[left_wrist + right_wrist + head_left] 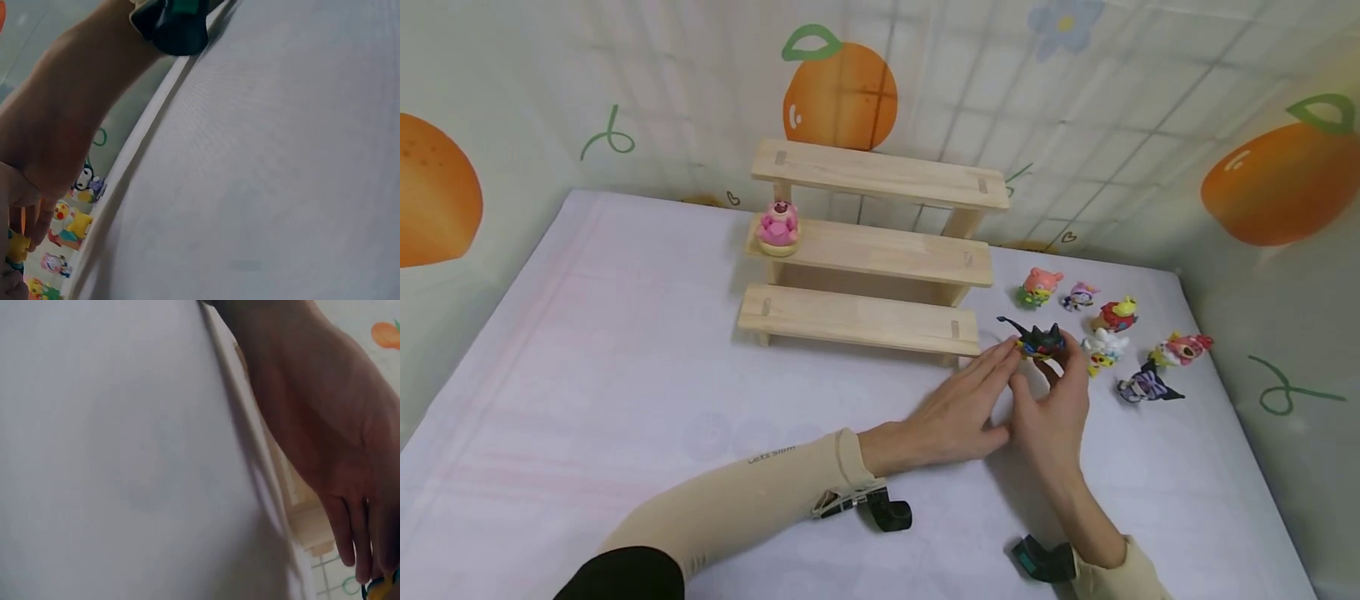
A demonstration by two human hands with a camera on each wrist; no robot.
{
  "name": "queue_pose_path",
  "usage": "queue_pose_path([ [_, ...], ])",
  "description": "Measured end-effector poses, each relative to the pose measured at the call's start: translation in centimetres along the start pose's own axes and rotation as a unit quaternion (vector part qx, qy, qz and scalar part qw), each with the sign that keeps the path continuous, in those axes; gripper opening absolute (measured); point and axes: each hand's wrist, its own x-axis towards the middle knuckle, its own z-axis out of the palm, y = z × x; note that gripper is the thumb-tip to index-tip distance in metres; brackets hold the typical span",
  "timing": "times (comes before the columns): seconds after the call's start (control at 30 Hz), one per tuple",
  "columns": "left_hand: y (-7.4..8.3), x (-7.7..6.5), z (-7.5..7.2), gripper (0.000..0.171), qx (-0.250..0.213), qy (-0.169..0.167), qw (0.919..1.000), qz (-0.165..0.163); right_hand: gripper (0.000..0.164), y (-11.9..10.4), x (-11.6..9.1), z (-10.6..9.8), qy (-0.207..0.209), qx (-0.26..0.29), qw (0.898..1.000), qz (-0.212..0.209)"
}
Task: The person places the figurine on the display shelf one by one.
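Observation:
Between thumb and fingers, my right hand (1054,412) pinches a small black figurine (1042,340) with pointed ears, a thin curled tail and yellow and blue parts beneath. My left hand (955,410) lies beside it with fingers stretched out, the tips touching the figurine's left side. In the left wrist view, the figurine's yellow part (17,247) shows at the left edge by the fingers. The right wrist view catches the left hand's long fingers (340,531) close to the figurine's yellow and blue part (379,589). Most of the figurine is hidden there.
A three-step wooden shelf (865,321) stands at the back middle, with a pink bear figurine (778,229) on its middle step's left end. Right of my hands are several figurines, including a pink-headed one (1040,287), a white-topped one (1103,350) and a black-and-purple one (1146,385).

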Motion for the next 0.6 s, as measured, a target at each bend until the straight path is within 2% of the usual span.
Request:
queue_pose_path([
  [0.1, 0.3, 0.1, -0.4, 0.095, -0.015, 0.016, 0.9996, 0.019, 0.065, -0.7, -0.3, -0.2, 0.014, -0.003, 1.0, -0.001],
  [0.3, 0.9, 0.0, -1.3, 0.092, 0.007, 0.044, 0.9981, 0.043, 0.073, -2.1, -0.6, -0.7, 0.026, 0.031, 0.998, -0.038],
  [0.47, 1.2, -0.5, -2.4, 0.087, 0.024, 0.086, 0.9946, 0.052, 0.091, -3.1, -1.2, -0.6, 0.008, 0.059, 0.996, -0.071],
  [0.6, 1.0, -1.1, -3.2, 0.084, 0.013, 0.118, 0.9911, 0.06, 0.098, -3.7, -1.6, 0.1, -0.005, 0.064, 0.993, -0.095],
])
